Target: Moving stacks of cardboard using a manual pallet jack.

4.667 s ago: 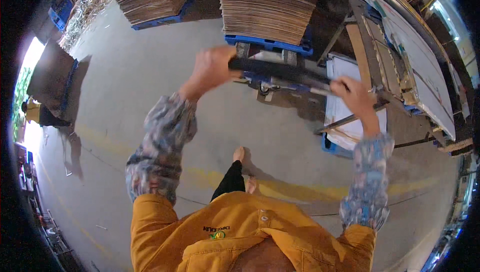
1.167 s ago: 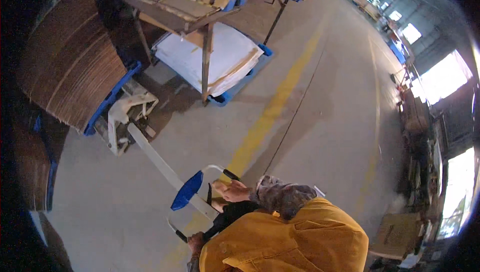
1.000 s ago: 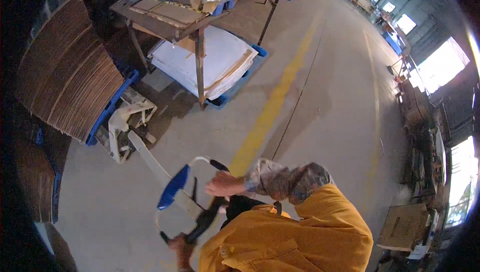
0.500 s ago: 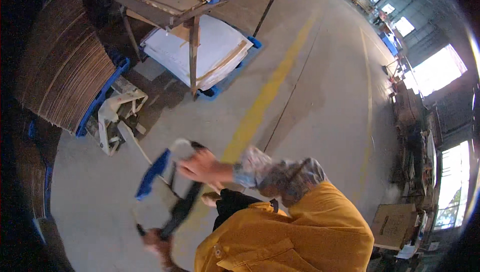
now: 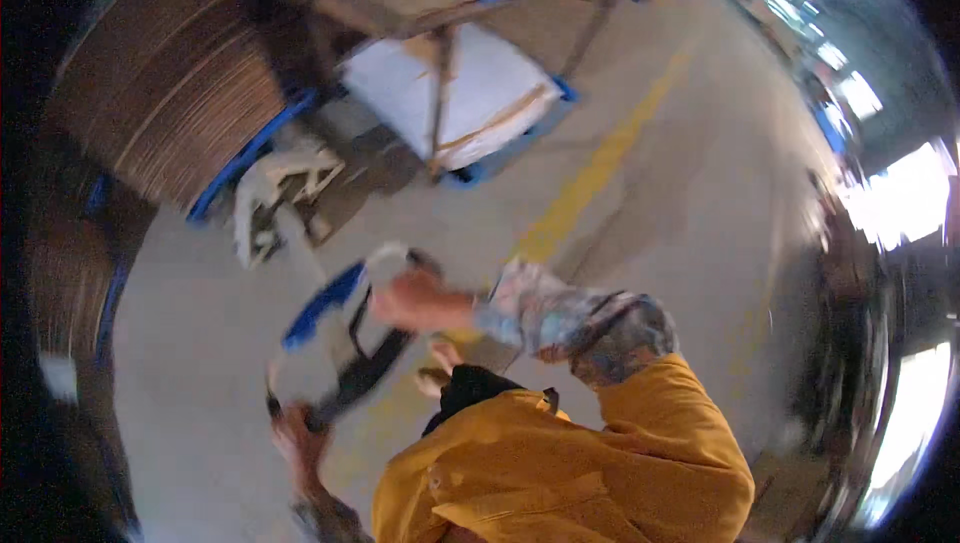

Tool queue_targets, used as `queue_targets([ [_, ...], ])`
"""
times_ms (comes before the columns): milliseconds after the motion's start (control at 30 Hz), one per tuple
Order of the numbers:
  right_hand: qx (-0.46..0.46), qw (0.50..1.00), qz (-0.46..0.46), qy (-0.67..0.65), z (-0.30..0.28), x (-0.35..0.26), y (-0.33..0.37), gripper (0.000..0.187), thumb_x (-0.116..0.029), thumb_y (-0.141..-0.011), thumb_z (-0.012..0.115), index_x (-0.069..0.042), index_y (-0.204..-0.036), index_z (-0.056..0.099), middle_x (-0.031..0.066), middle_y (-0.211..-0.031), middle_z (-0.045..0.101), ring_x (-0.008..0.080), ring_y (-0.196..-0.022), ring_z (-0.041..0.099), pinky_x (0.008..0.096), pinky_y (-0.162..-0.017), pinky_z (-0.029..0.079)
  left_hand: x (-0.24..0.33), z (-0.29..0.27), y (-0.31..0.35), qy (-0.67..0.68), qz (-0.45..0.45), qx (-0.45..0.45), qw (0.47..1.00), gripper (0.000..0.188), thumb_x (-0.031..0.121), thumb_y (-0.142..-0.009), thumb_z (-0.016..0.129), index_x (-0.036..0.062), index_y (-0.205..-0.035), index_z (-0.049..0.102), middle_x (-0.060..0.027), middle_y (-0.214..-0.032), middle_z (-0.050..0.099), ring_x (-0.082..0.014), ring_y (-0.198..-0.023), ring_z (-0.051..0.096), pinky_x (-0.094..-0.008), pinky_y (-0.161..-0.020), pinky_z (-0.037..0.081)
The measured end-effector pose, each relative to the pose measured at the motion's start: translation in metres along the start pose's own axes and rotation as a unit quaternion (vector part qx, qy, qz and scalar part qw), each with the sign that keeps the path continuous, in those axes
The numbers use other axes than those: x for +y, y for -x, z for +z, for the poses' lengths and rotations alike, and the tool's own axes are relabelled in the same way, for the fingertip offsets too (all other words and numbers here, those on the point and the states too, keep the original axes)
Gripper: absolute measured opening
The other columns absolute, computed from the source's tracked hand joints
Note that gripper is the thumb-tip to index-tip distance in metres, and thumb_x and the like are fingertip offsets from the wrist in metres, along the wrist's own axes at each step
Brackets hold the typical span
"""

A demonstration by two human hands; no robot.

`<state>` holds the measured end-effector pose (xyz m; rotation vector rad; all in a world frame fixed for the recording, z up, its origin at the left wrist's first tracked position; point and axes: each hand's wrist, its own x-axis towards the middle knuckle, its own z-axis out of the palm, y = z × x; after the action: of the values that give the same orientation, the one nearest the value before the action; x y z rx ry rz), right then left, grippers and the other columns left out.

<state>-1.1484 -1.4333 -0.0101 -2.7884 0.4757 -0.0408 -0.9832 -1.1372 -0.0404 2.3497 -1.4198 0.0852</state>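
Both my hands grip the looped handle (image 5: 362,379) of a pallet jack (image 5: 262,205). My right hand (image 5: 418,301) is closed round the handle's right end, below its pale curved bar. My left hand (image 5: 298,433) wraps the opposite end, lower left. A blue panel (image 5: 325,305) sits on the handle's far side, and a dark bar runs between my hands. The white jack body stands against a blue pallet (image 5: 245,163) carrying a tall stack of brown cardboard sheets (image 5: 190,93). Motion blur softens my fingers and the handle.
A table (image 5: 440,18) with sheets on top stands ahead; beneath it, white sheets (image 5: 470,93) lie on another blue pallet (image 5: 510,148). A yellow line (image 5: 600,168) crosses the grey floor. Blurred goods line the right wall below bright windows (image 5: 905,198). More brown sheets (image 5: 75,283) stand at far left.
The view has swung, so the stack, table and yellow line sit farther right in the picture. Both hands still hold the handle. The picture is more blurred.
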Motion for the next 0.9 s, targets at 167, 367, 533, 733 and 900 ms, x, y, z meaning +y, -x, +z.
queue_targets([
  [167,0.237,0.971,0.035,0.008,-0.189,0.012,-0.066,0.029,-0.032,-0.082,0.044,-0.007,-0.071,0.054,0.0124,-0.069,0.058,0.0298,-0.062,0.056,0.0405,-0.052,0.042,0.051,-0.132,-0.196,0.037,0.076,0.077,0.993,0.029,0.022,-0.051,0.070,0.0124,-0.074,0.053,-0.0037,-0.066,0.056,-0.0262,-0.062,0.054,-0.0371,-0.057,0.042],
  [367,0.120,0.986,0.099,-0.056,-0.101,-0.075,0.004,0.020,-0.026,-0.079,0.050,-0.007,-0.072,0.050,0.0123,-0.060,0.053,0.0316,-0.058,0.053,0.0454,-0.052,0.038,0.000,-0.115,-0.064,0.052,0.074,0.005,0.996,0.025,0.029,-0.057,0.067,0.0133,-0.064,0.050,-0.0028,-0.059,0.047,-0.0215,-0.057,0.051,-0.0371,-0.063,0.038],
  [533,-0.103,0.992,-0.002,-0.076,0.089,-0.103,0.058,0.029,-0.029,-0.081,0.046,-0.005,-0.066,0.048,0.0148,-0.056,0.047,0.0324,-0.051,0.048,0.0420,-0.048,0.036,-0.042,-0.002,0.101,-0.020,0.005,-0.248,0.969,0.020,0.033,-0.060,0.062,0.0148,-0.068,0.056,-0.0021,-0.066,0.054,-0.0200,-0.069,0.054,-0.0353,-0.064,0.036],
  [733,-0.169,0.982,0.004,-0.079,0.065,-0.184,0.030,0.030,-0.032,-0.081,0.046,-0.005,-0.068,0.053,0.0152,-0.058,0.051,0.0333,-0.053,0.051,0.0437,-0.048,0.037,-0.097,-0.087,0.118,-0.007,-0.014,-0.222,0.975,0.021,0.030,-0.058,0.063,0.0135,-0.068,0.054,-0.0030,-0.065,0.054,-0.0215,-0.066,0.055,-0.0359,-0.064,0.037],
  [900,0.014,0.992,0.019,-0.124,-0.098,-0.258,-0.063,0.029,-0.031,-0.080,0.050,-0.004,-0.074,0.058,0.0175,-0.068,0.057,0.0354,-0.062,0.055,0.0418,-0.055,0.042,-0.123,-0.256,0.027,0.001,0.011,0.038,0.999,0.023,0.026,-0.057,0.064,0.0142,-0.072,0.050,-0.0032,-0.062,0.050,-0.0232,-0.061,0.053,-0.0374,-0.062,0.040],
])
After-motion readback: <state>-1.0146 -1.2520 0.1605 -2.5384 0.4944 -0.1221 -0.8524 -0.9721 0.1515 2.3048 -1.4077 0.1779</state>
